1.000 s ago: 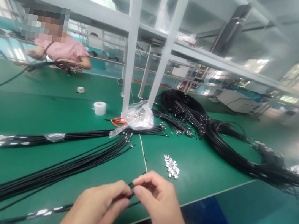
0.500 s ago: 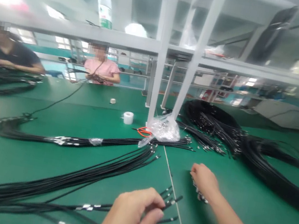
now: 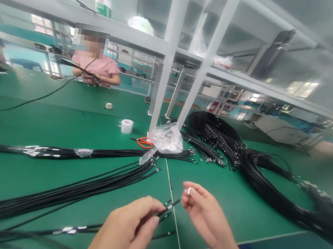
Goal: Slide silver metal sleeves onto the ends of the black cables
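My left hand [image 3: 126, 231] is closed at the front of the table, thumb and forefinger pinching a black cable [image 3: 174, 203] near its tip. Several other cable ends stick out just below those fingers. To the right, my right hand [image 3: 206, 217] pinches a small white piece [image 3: 189, 191] between thumb and forefinger, close to the held tip but apart from it. What kind of piece it is, I cannot make out. A bundle of black cables [image 3: 84, 189] runs from the left toward the middle, with white tags on the nearer strands [image 3: 69, 229].
Behind lie another cable bundle [image 3: 61, 153], orange-handled scissors [image 3: 145, 142], a clear plastic bag [image 3: 168, 139] and a white roll [image 3: 126, 126]. Thick cable coils [image 3: 260, 179] fill the right. Shelf posts [image 3: 166, 77] rise mid-table. A person in pink [image 3: 94, 67] handles cables opposite.
My right hand has come up from small shiny parts on the table toward my left hand, now with the white piece showing. The view has turned right.
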Demonstrator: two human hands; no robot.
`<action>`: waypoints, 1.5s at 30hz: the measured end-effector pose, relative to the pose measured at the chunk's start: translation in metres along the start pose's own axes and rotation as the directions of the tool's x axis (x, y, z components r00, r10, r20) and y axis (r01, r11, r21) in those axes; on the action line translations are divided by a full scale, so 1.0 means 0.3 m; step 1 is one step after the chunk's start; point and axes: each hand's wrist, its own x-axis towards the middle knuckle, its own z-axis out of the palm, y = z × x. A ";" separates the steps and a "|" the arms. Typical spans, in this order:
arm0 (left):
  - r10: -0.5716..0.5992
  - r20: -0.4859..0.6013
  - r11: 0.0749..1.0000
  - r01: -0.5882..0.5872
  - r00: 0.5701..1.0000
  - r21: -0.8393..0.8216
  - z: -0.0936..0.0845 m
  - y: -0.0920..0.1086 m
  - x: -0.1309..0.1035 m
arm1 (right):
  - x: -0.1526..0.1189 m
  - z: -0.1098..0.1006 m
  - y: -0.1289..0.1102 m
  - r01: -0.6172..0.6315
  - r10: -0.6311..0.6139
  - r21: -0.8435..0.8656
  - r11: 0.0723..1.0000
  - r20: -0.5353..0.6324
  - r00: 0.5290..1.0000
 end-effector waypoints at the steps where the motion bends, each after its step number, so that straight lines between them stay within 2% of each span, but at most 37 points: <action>1: 0.008 -0.004 1.000 -0.008 1.000 0.013 0.005 0.002 -0.001 | -0.022 0.021 0.004 -0.040 0.036 0.149 0.988 0.029 0.999; 2: 0.009 -0.006 0.999 -0.009 1.000 0.031 0.009 0.004 -0.002 | -0.041 0.038 0.007 -0.070 0.058 0.248 0.966 0.057 0.997; 4: -0.001 -0.014 0.998 0.002 1.000 0.070 0.011 0.009 -0.006 | -0.068 0.061 0.008 -0.084 0.059 0.284 0.955 0.096 0.994; 6: -0.013 -0.019 0.995 0.015 1.000 0.098 0.006 0.016 -0.011 | -0.086 0.068 0.003 -0.054 0.032 0.207 0.977 0.107 0.994; 10: -0.025 0.005 0.989 0.024 1.000 0.147 -0.007 0.026 -0.015 | -0.105 0.058 -0.018 0.050 -0.045 -0.084 0.995 0.066 0.997; 12: -0.030 0.022 0.985 0.026 0.999 0.170 -0.007 0.026 -0.012 | -0.114 0.055 -0.027 0.060 -0.051 -0.124 0.990 0.069 0.996; 21: -0.077 0.070 0.975 0.061 0.995 0.215 0.007 0.016 0.000 | -0.124 0.058 -0.032 -0.015 0.005 0.054 0.998 0.179 0.984; 24: -0.076 0.101 0.972 0.051 0.992 0.230 0.003 0.013 0.001 | -0.126 0.057 -0.032 -0.032 0.020 0.057 0.998 0.188 0.982; 29: -0.052 0.107 0.912 0.004 0.993 0.409 0.011 -0.006 -0.003 | -0.130 0.073 -0.044 0.027 0.002 -0.208 0.978 0.135 0.991; 30: -0.031 0.096 0.913 -0.011 0.995 0.408 0.012 -0.011 -0.001 | -0.129 0.077 -0.045 0.034 -0.001 -0.231 0.972 0.139 0.990; 32: 0.003 0.096 0.947 -0.034 0.995 0.319 0.011 -0.021 0.008 | -0.123 0.082 -0.045 0.027 0.005 -0.174 0.984 0.176 0.984; 35: -0.015 0.165 0.990 -0.008 0.986 0.142 -0.001 -0.030 0.028 | -0.112 0.088 -0.041 -0.013 0.026 -0.064 0.998 0.216 0.976; 38: -0.065 0.192 0.994 0.046 0.979 0.101 -0.012 -0.031 0.044 | -0.109 0.095 -0.037 0.032 0.003 -0.213 0.977 0.163 0.987; 40: -0.080 0.178 0.994 0.066 0.981 0.082 -0.016 -0.028 0.048 | -0.109 0.101 -0.033 0.057 -0.020 -0.242 0.969 0.154 0.988; 43: -0.077 0.206 0.997 0.072 0.976 0.034 -0.019 -0.022 0.053 | -0.109 0.115 -0.025 0.015 0.006 -0.093 0.996 0.218 0.976; 45: -0.089 0.244 0.996 0.090 0.966 0.008 -0.021 -0.020 0.059 | -0.111 0.130 -0.021 -0.012 0.030 -0.069 0.998 0.263 0.964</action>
